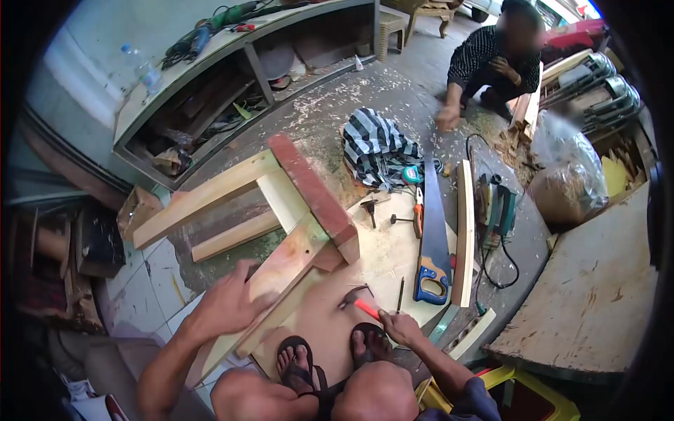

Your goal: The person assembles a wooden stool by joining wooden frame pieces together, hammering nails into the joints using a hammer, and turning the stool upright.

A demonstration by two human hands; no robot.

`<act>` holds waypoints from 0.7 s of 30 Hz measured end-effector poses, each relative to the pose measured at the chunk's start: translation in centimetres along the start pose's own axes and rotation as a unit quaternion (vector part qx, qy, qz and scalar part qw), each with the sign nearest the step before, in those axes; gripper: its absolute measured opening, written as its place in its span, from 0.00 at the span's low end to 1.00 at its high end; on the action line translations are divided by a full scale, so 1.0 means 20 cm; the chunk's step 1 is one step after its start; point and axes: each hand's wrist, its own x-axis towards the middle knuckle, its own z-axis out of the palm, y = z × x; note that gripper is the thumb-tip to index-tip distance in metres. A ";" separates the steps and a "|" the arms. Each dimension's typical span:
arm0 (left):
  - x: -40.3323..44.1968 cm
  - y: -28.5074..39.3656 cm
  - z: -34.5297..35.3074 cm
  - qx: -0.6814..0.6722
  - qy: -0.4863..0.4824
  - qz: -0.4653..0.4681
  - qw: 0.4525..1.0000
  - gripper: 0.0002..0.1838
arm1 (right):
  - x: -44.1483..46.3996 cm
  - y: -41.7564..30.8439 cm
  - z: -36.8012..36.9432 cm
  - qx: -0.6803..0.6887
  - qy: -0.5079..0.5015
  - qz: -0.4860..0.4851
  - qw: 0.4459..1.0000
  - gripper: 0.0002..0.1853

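A wooden frame (284,263) of pale planks, with a reddish-brown crosspiece (309,186), lies tilted before me on the left. My left hand (228,302) grips its near plank, fingers over the far edge and thumb on top. In my right hand (400,328) is a hammer (365,306) with an orange-red handle, its head low over the board by my feet. A pencil (401,295) lies just beyond that hand. Further off are a handsaw (434,231) with a blue handle, orange-handled pliers (418,212) and a tape measure (411,175).
A striped cloth (379,147) lies on the shaving-strewn floor. Right of the saw are a wood strip (464,231) and a corded green power tool (497,210). Another person (495,63) crouches ahead. A low shelf (246,63) stands left; a large board (583,295) is at right.
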 end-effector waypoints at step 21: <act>0.49 0.03 0.05 -0.573 -0.120 -0.169 0.793 0.29 | 1.71 -0.48 -1.12 -0.081 0.394 -0.020 0.915 0.13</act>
